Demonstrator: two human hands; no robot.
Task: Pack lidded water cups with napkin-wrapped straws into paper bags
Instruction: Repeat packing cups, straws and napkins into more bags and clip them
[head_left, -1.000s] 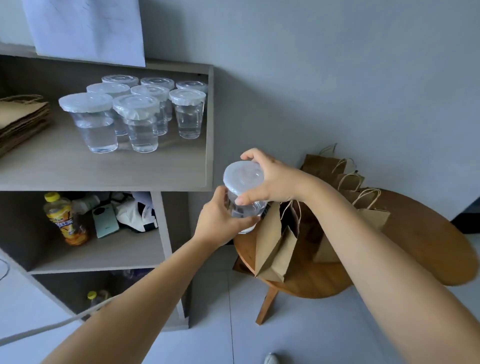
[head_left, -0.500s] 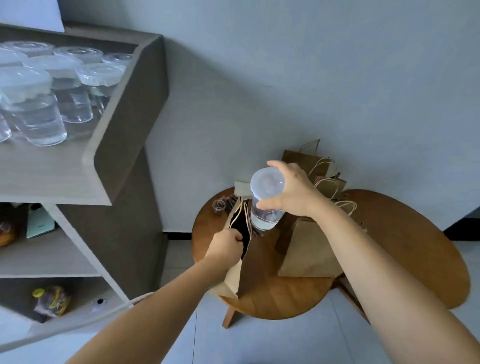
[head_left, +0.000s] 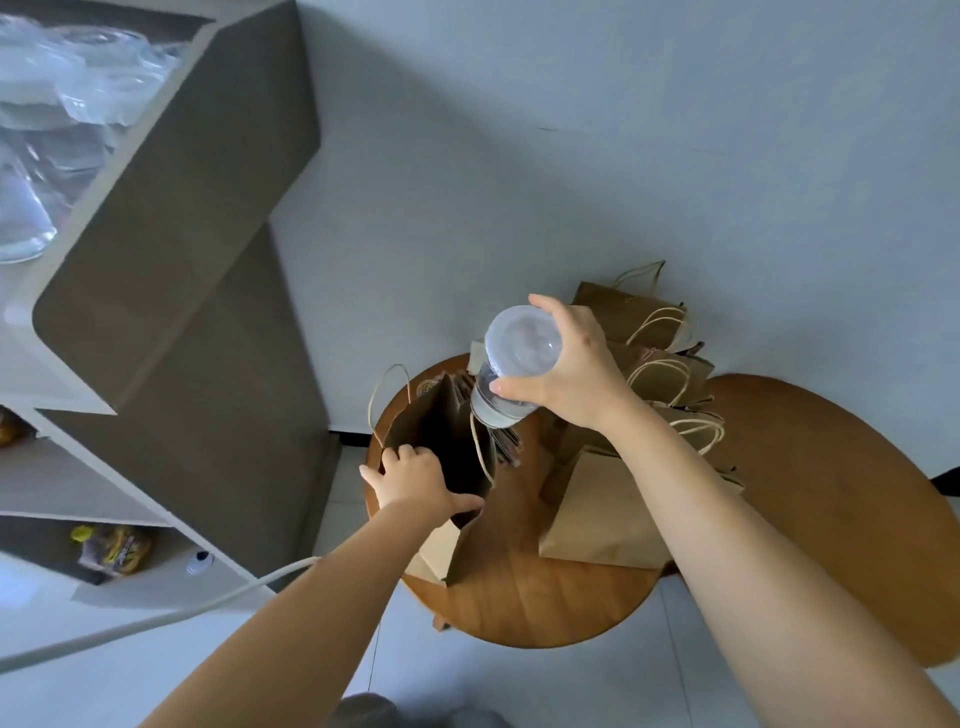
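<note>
My right hand (head_left: 574, 366) grips a clear lidded water cup (head_left: 511, 364) from its right side and holds it just above and to the right of an open brown paper bag (head_left: 470, 512). The bag stands on the left part of a round wooden table (head_left: 545, 597), its mouth dark and wide. My left hand (head_left: 415, 483) grips the bag's near rim, fingers curled over the edge into the opening. No straw or napkin shows.
Several more brown paper bags (head_left: 608, 509) with string handles lie and stand behind and right of the open one. A grey shelf unit (head_left: 171, 249) at the left carries several lidded cups (head_left: 47, 130), blurred. A white cable (head_left: 156, 621) crosses the floor.
The view has swung right, away from the shelf. My left hand left the cup and took the bag's rim, pulling it wider. My right hand carried the cup over to the bag.
</note>
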